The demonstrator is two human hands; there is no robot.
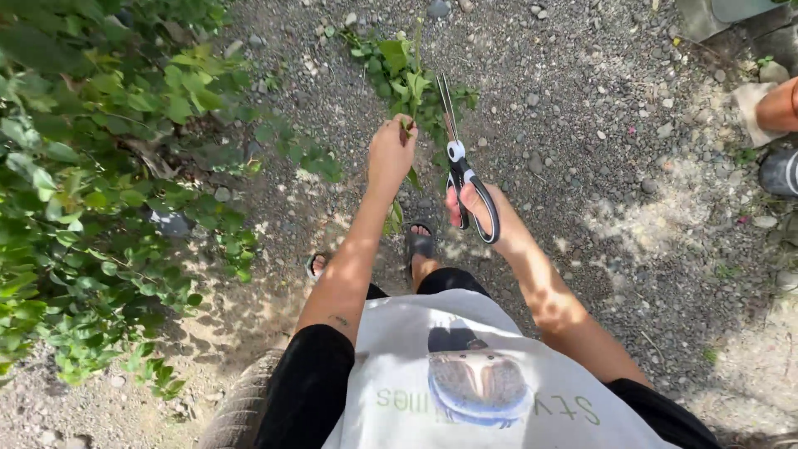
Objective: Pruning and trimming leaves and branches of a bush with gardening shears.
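Note:
My left hand (391, 154) pinches a thin green stem of a leafy cutting (405, 75) and holds it out over the gravel. My right hand (482, 212) grips a pair of scissors (460, 166) with black handles and a white pivot, fingers through the loops. The blades point away from me and lie right beside the stem, just right of my left hand. Whether the blades touch the stem I cannot tell. Below the hands, my feet in dark sandals (418, 243) stand on the gravel.
A dense green shrub (91, 191) fills the left side. Grey gravel ground (598, 150) spreads to the right. Another person's foot in a dark shoe (780, 170) shows at the right edge, near a pale stone (752, 104).

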